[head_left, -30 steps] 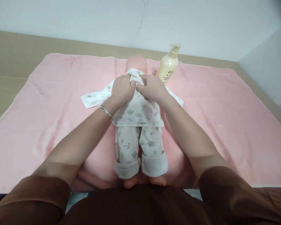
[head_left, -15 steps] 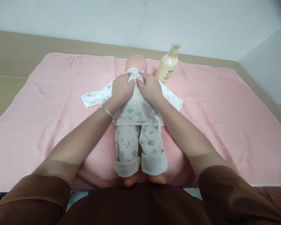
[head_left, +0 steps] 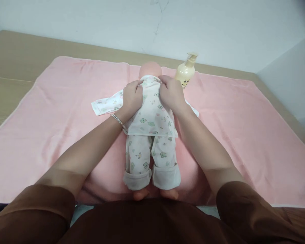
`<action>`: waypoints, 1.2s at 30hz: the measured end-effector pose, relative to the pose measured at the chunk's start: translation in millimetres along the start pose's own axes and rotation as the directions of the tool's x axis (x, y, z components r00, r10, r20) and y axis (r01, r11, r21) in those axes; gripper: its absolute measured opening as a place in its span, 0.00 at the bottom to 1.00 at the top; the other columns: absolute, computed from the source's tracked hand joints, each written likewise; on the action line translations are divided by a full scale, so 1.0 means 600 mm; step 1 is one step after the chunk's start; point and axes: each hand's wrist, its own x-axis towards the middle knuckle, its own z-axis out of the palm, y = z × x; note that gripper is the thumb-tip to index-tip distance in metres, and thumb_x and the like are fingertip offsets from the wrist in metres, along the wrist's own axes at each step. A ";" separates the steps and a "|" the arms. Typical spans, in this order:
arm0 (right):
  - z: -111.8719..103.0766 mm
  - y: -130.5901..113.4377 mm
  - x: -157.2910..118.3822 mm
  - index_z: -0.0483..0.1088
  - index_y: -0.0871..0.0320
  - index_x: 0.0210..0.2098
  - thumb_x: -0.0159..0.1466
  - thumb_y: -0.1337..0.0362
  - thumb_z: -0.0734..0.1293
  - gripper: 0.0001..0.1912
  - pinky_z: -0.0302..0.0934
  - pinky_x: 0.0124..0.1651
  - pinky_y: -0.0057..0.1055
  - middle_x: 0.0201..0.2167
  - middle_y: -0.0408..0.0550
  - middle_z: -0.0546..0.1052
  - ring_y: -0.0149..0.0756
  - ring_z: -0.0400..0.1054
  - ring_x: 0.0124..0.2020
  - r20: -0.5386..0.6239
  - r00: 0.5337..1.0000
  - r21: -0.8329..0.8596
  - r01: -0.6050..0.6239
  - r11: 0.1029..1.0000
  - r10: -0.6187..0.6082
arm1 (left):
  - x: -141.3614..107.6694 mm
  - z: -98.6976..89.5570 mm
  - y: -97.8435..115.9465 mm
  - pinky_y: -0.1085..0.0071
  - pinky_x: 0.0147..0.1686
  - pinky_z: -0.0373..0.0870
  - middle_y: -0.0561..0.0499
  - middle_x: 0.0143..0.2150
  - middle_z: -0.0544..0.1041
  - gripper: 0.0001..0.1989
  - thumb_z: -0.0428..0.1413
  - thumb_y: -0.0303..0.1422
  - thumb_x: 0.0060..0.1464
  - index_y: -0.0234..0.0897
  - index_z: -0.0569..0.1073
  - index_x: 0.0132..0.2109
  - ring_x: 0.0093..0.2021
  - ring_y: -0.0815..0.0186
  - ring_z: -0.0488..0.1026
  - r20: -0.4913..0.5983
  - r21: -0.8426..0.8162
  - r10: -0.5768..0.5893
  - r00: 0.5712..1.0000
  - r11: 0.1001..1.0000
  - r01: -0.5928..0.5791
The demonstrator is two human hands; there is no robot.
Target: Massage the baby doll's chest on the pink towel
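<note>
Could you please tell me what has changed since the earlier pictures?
The left hand and right hand have moved apart across the top of the shirt, whose bunched neckline is now spread smoother. Both remain on the shirt. The doll's head, trousers and pump bottle seem to have stayed in place.

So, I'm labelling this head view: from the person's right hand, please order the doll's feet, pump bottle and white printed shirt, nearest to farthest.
1. White printed shirt: touching the right hand, reaching to its left.
2. Pump bottle: just beyond the hand, to its right.
3. Doll's feet: well below, on the wearer's side.
</note>
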 end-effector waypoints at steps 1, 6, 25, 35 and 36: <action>-0.005 -0.002 0.000 0.76 0.54 0.61 0.75 0.66 0.53 0.25 0.68 0.70 0.55 0.56 0.51 0.82 0.50 0.75 0.64 -0.025 0.999 0.034 0.027 0.999 -0.026 | -0.002 0.000 0.001 0.60 0.70 0.72 0.49 0.61 0.83 0.23 0.45 0.31 0.64 0.41 0.82 0.54 0.63 0.58 0.77 -0.016 -0.011 -0.004 1.000 1.000 0.004; 0.006 -0.027 -0.009 0.68 0.56 0.69 0.72 0.70 0.52 0.30 0.62 0.77 0.48 0.68 0.50 0.75 0.45 0.68 0.72 -0.020 0.993 0.029 0.120 0.992 -0.120 | -0.005 0.003 0.001 0.60 0.68 0.74 0.46 0.58 0.84 0.22 0.44 0.33 0.66 0.38 0.82 0.52 0.60 0.57 0.79 -0.041 -0.051 -0.003 0.999 0.999 0.001; 0.002 -0.072 -0.023 0.69 0.57 0.69 0.71 0.71 0.57 0.29 0.52 0.83 0.48 0.74 0.51 0.68 0.43 0.57 0.79 0.130 0.989 0.019 0.075 0.997 -0.077 | -0.004 0.004 -0.004 0.60 0.69 0.73 0.47 0.59 0.83 0.21 0.44 0.34 0.66 0.42 0.81 0.52 0.61 0.58 0.78 -0.025 -0.024 0.004 1.000 1.000 -0.004; 0.031 -0.040 -0.013 0.73 0.54 0.63 0.80 0.53 0.50 0.27 0.50 0.80 0.64 0.73 0.54 0.70 0.51 0.57 0.79 0.149 0.987 0.025 0.052 0.998 -0.055 | -0.001 0.004 -0.002 0.57 0.71 0.71 0.46 0.61 0.82 0.22 0.44 0.34 0.66 0.41 0.80 0.55 0.63 0.56 0.76 0.010 0.022 -0.018 1.000 1.000 0.017; 0.022 -0.039 -0.009 0.71 0.53 0.66 0.79 0.56 0.50 0.27 0.52 0.80 0.62 0.73 0.53 0.70 0.50 0.57 0.79 0.141 0.988 0.040 0.060 0.997 -0.065 | -0.001 0.003 0.001 0.57 0.72 0.70 0.46 0.62 0.81 0.21 0.45 0.33 0.65 0.42 0.79 0.55 0.64 0.56 0.75 0.000 0.021 -0.023 1.000 0.999 0.023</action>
